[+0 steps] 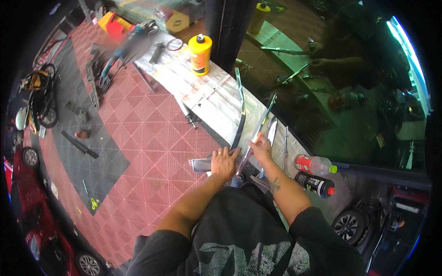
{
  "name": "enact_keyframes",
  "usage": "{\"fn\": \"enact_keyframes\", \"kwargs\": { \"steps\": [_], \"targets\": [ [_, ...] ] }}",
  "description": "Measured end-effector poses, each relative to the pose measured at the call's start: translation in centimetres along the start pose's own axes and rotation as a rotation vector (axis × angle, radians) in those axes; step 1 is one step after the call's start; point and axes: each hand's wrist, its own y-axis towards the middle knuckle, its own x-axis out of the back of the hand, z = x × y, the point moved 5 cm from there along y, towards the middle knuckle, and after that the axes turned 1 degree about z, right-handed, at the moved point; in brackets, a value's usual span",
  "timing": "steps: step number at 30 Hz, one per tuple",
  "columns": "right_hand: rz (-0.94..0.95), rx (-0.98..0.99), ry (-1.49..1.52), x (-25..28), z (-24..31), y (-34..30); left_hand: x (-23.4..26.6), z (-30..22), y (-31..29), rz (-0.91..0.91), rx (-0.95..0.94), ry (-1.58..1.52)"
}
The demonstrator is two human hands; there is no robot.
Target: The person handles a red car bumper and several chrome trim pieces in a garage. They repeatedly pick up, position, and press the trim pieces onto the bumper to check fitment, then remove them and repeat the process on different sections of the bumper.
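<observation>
My right hand (pixel 261 149) is closed around a long chrome trim strip (pixel 265 117), which slants up and away over the bench. My left hand (pixel 223 164) is closed, palm down, close to the strip's lower end. A grey, flat, folded-looking piece (pixel 200 165) sticks out on the left from under that hand; its kind does not show. Left of the held strip, a second trim strip (pixel 241 101), shiny above and dark below, lies on the bench. More thin shiny strips (pixel 272 131) lie just right of my right hand.
On the light-topped bench (pixel 212 108) stands a yellow bottle (pixel 200 55). A clear red-labelled bottle (pixel 313 164) and a black bottle (pixel 314 184) lie at right. Dark glass (pixel 368 115) borders the bench. A blurred power tool (pixel 133 39) is at its far end. Dark parts (pixel 79 144) lie on the floor.
</observation>
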Motion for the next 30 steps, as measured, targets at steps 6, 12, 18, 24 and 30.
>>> {"fn": "enact_keyframes", "kwargs": {
  "steps": [6,12,18,24,30],
  "targets": [
    [0.050,-0.039,0.332,-1.3,0.0,-4.4,4.6,0.2,-5.9,-0.248,0.066,0.017],
    [0.166,-0.142,0.335,-1.7,-3.3,-7.3,8.7,-2.9,-17.5,-0.312,0.149,-0.012],
    [0.011,-0.031,-0.032,-1.7,-6.7,-3.9,6.6,-6.9,-28.9,-0.442,0.465,-0.037],
    [-0.004,0.078,0.076,-3.1,-6.0,-5.2,4.8,-8.5,-38.1,-0.634,0.721,-0.096],
    [0.384,0.109,0.130,-5.6,-8.6,-4.3,3.5,-8.9,-46.5,-0.761,0.902,-0.116]
  ]
}}
